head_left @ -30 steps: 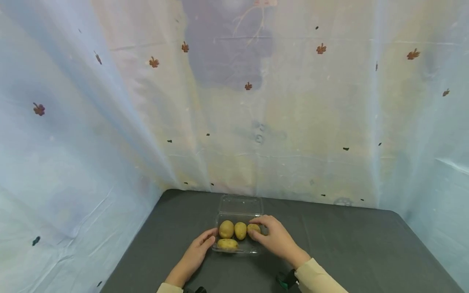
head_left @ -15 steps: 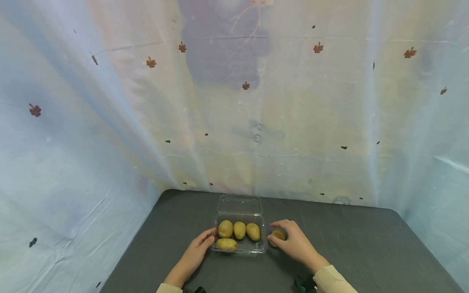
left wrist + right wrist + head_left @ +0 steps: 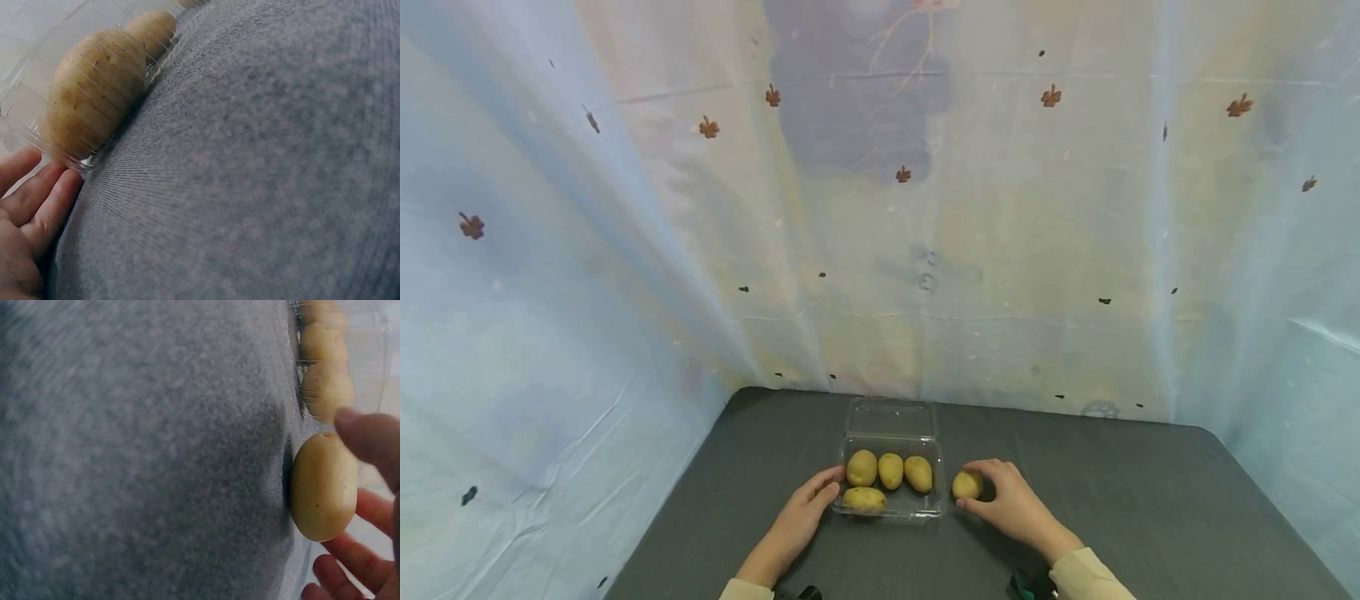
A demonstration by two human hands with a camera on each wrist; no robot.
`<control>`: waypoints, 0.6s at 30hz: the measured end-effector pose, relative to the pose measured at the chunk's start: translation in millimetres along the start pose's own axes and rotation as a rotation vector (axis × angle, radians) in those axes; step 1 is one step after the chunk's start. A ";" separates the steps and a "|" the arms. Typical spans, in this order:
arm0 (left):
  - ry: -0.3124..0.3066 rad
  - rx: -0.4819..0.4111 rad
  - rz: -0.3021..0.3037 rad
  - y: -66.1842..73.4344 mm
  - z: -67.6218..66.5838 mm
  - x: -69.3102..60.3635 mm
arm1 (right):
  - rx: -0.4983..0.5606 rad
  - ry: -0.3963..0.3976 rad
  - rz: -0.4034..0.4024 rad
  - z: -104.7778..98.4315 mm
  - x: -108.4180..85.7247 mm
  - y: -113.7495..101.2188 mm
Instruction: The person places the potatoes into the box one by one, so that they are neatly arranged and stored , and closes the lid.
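Observation:
A clear plastic container (image 3: 887, 513) stands open on the dark table, with several potatoes inside: three in a back row and one lying at front left (image 3: 864, 499). My left hand (image 3: 793, 527) touches the container's left side, its fingers extended; in the left wrist view the fingertips (image 3: 70, 181) meet the plastic wall beside a potato (image 3: 94, 94). Just outside the right wall, another potato (image 3: 967, 484) lies on the table. My right hand (image 3: 1017, 508) has thumb and fingers around its two ends, also seen on this potato (image 3: 324, 487) in the right wrist view.
The container's clear lid (image 3: 892, 418) is folded back behind it, toward the rear table edge. The grey-black table cloth (image 3: 1120, 500) extends to both sides. A pale curtain with leaf prints (image 3: 1000, 250) hangs behind and at the left.
My right hand has let go of the back row's rightmost potato and moved right to the one outside, which now sits turned slightly differently. My left hand has stayed at the container.

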State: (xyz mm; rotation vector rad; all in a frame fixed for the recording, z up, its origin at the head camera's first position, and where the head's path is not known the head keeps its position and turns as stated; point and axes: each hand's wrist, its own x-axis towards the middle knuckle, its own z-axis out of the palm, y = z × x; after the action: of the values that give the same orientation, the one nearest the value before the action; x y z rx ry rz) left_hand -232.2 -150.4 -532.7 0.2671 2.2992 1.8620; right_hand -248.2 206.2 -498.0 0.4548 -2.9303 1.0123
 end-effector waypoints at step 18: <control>-0.026 -0.020 -0.021 1.1 -1.4 -0.1 | 0.060 -0.048 0.065 0.2 3.8 5.5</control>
State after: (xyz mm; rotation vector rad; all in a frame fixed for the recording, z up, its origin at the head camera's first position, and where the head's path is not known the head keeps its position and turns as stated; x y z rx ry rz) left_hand -232.4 -151.5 -531.3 0.2614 2.2571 1.8592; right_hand -253.4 209.2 -501.1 0.3928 -2.9825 1.1156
